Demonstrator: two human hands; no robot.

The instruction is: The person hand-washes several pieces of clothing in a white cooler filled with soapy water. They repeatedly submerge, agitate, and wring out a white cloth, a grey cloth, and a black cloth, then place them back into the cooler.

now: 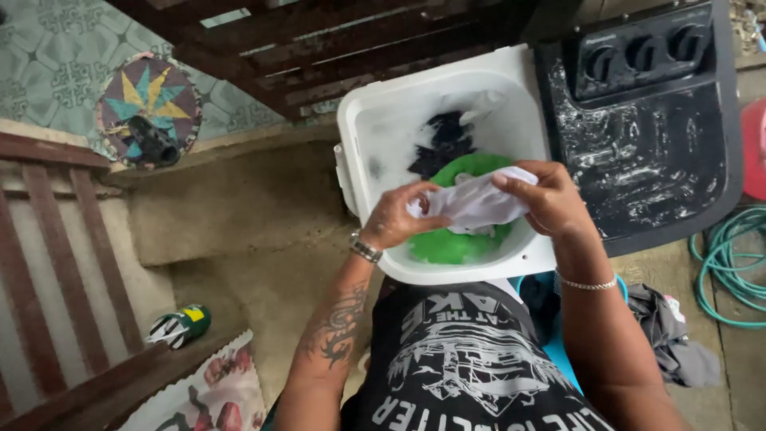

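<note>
The fingers of the left hand (396, 217) are curled tight around one end of a white cloth (477, 203). The fingers of the right hand (544, 197) pinch the other end just as tight. So the cloth sits right between the two hands, and both hands touch it. Neither hand is nearer than the other. The long way of the cloth runs from side to side, from one hand across to the other, and it looks bunched up and wet.

The cloth hangs just over the white tub (359, 132) of a washing machine. Under the cloth, inside the tub, is a green cloth (447, 243). Behind that, deeper in the soapy water, is a dark cloth (443, 144). That makes three cloths at the tub: one white, one green, one dark.

Beside the tub, on the person's right, is the black lid (650, 152) with three round knobs (642, 49) at the top. Past that, a green hose (730, 263) lies coiled on the ground. A grey heap of clothes (674, 335) lies near the right arm.

There are two hands, one watch (365, 248) on the left wrist and one thin bracelet (589, 284) on the right wrist.
</note>
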